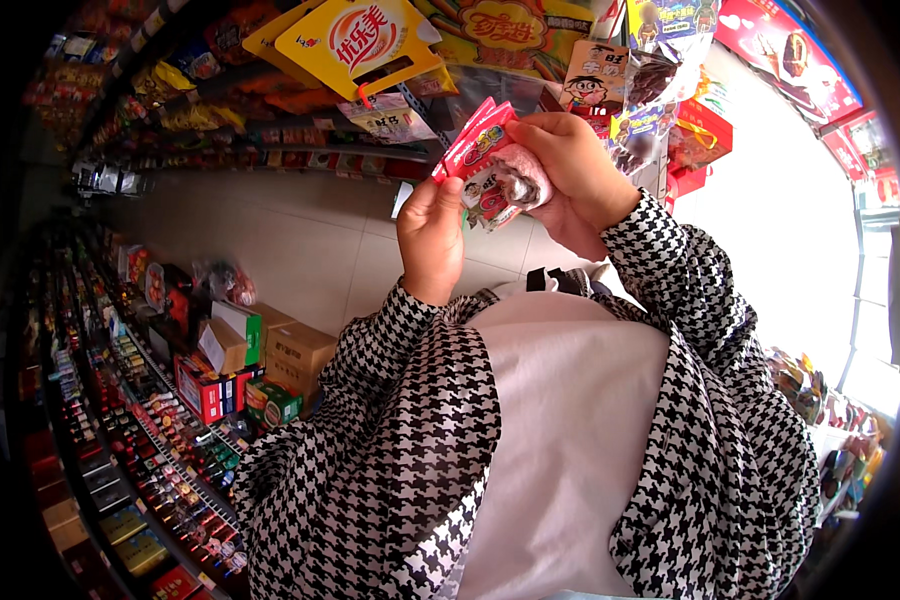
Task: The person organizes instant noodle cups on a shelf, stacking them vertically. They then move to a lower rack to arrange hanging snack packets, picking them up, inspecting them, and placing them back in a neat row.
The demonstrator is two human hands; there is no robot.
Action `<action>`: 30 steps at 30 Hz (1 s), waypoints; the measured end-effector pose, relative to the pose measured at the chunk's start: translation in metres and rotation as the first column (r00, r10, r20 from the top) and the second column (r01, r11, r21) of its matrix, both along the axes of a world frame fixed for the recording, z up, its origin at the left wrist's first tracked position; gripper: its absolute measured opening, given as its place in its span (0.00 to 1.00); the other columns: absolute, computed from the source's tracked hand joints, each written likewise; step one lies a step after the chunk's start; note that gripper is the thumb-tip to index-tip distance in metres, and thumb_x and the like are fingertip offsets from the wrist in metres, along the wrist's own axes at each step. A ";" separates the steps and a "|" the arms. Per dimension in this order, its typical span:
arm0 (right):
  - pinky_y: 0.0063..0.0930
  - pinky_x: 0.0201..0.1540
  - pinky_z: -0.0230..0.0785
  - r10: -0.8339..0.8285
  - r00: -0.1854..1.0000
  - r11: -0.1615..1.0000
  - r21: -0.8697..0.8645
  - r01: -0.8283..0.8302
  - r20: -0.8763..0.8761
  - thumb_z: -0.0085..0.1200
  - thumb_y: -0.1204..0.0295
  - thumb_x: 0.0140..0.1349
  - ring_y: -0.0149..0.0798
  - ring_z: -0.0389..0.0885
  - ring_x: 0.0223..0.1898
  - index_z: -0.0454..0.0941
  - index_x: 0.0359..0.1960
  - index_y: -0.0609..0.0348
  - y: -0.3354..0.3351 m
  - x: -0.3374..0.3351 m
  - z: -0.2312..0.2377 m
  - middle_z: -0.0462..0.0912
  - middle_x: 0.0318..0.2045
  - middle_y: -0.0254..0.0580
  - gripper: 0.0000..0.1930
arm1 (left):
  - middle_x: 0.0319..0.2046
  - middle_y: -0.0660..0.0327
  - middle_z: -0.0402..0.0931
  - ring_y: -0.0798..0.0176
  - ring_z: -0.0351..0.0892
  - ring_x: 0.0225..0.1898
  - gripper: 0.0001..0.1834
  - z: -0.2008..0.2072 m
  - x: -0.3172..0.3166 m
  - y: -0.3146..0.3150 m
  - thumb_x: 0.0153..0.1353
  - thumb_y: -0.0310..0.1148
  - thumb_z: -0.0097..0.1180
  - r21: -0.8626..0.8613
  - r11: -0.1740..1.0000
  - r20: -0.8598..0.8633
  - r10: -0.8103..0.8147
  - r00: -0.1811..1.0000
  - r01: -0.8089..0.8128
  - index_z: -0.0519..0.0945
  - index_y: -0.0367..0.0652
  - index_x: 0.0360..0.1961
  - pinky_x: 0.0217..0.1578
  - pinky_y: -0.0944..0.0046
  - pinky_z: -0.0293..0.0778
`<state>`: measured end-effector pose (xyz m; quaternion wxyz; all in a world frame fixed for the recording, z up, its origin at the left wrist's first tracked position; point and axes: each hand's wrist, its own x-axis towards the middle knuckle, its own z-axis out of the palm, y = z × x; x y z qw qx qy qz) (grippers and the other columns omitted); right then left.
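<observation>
Up in front of the shelf, both my hands meet around a few flat red snack packets. My left hand pinches their lower left edge between thumb and fingers. From the other side, my right hand grips their upper right part, fingers closed. Bunched under the right fingers is a pink, fuzzy cloth with a greyish patch. A white and red printed wrapper shows below the red packets; whether it belongs to them I cannot tell. A hanging snack packet is just beyond, at the upper left.
A yellow hanging card and several bagged snacks fill the rack ahead. Stocked shelves run along the left, with cardboard boxes on the tiled floor beside them. A red box stands right of the rack.
</observation>
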<state>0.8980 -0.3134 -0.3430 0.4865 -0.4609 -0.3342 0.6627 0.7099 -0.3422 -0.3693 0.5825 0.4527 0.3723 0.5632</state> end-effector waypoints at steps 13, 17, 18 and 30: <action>0.22 0.40 0.78 -0.136 0.954 0.990 0.001 0.141 -0.268 0.42 0.60 0.77 0.28 0.82 0.37 0.75 0.51 0.65 -0.010 -0.004 0.014 0.83 0.36 0.39 0.19 | 0.48 0.60 0.80 0.66 0.78 0.49 0.14 0.025 0.002 0.012 0.72 0.36 0.52 -0.153 0.979 0.176 0.164 0.971 -0.138 0.77 0.38 0.51 0.54 0.63 0.72; 0.25 0.43 0.77 -0.249 0.969 0.900 0.368 0.235 -0.010 0.50 0.63 0.72 0.31 0.82 0.42 0.70 0.57 0.69 0.004 0.009 -0.002 0.82 0.43 0.46 0.21 | 0.50 0.60 0.79 0.64 0.77 0.52 0.14 0.027 -0.006 0.019 0.73 0.36 0.50 -0.151 0.977 0.229 0.185 0.956 -0.153 0.75 0.39 0.53 0.56 0.59 0.72; 0.25 0.43 0.77 -0.277 0.958 0.870 0.444 0.216 0.077 0.52 0.64 0.71 0.31 0.82 0.43 0.69 0.58 0.69 0.002 0.006 0.010 0.82 0.43 0.46 0.22 | 0.51 0.61 0.78 0.64 0.77 0.53 0.14 0.028 -0.007 0.019 0.73 0.35 0.50 -0.152 0.977 0.254 0.183 0.950 -0.148 0.74 0.39 0.54 0.57 0.58 0.72; 0.38 0.52 0.65 -0.658 0.677 0.180 0.942 -0.282 0.329 0.59 0.67 0.46 0.37 0.75 0.46 0.84 0.39 0.43 0.006 -0.062 0.012 0.81 0.39 0.26 0.15 | 0.56 0.60 0.75 0.65 0.76 0.55 0.16 0.038 -0.014 0.014 0.73 0.33 0.47 -0.190 0.977 0.377 -0.023 0.926 0.101 0.72 0.37 0.57 0.56 0.62 0.74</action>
